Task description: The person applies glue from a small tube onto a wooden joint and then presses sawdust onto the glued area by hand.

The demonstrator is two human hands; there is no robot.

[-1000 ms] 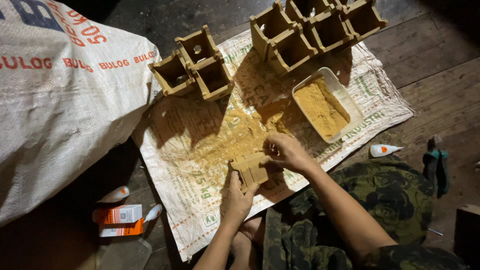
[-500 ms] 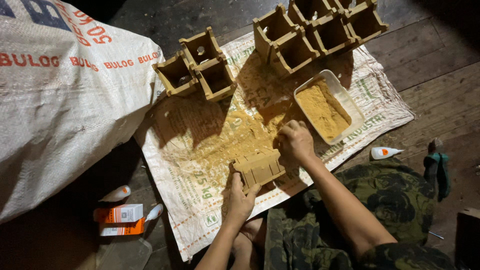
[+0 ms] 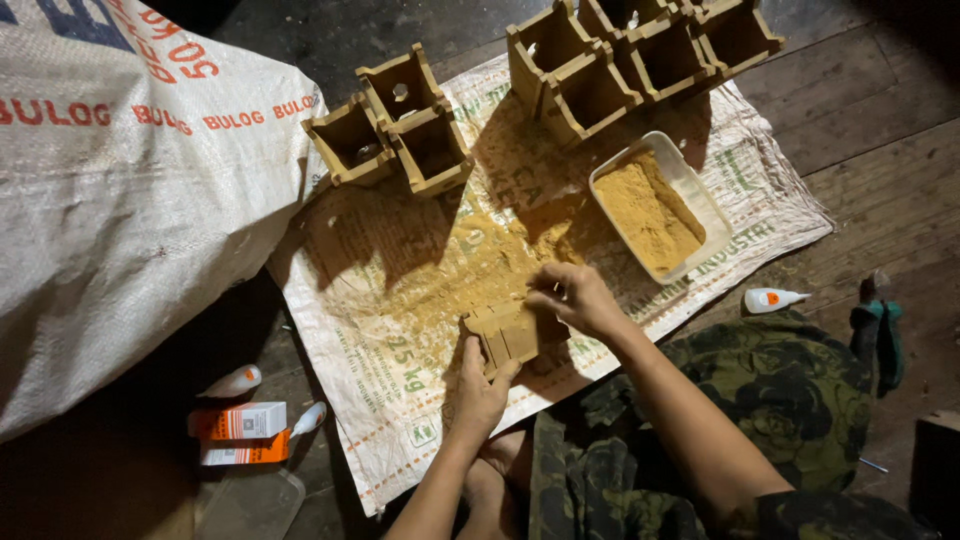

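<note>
Hands, left hand (image 3: 478,385) and right hand (image 3: 575,298), both gripping small wooden box (image 3: 512,333) near mat's (image 3: 400,440) front edge.

A mat (image 3: 380,330) lay on the floor (image 3: 880,170); boxes (image 3: 400,130) stood at its far edge, a tray (image 3: 690,190) on its right, a sack (image 3: 130,220) to its left.

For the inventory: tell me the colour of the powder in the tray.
Yellowish-tan powder in the white tray; head view.

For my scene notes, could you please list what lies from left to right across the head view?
White sack → orange-and-white boxes → left hand → wooden piece → right hand → tray of sawdust → small white glue bottle → green-handled tool.
</note>
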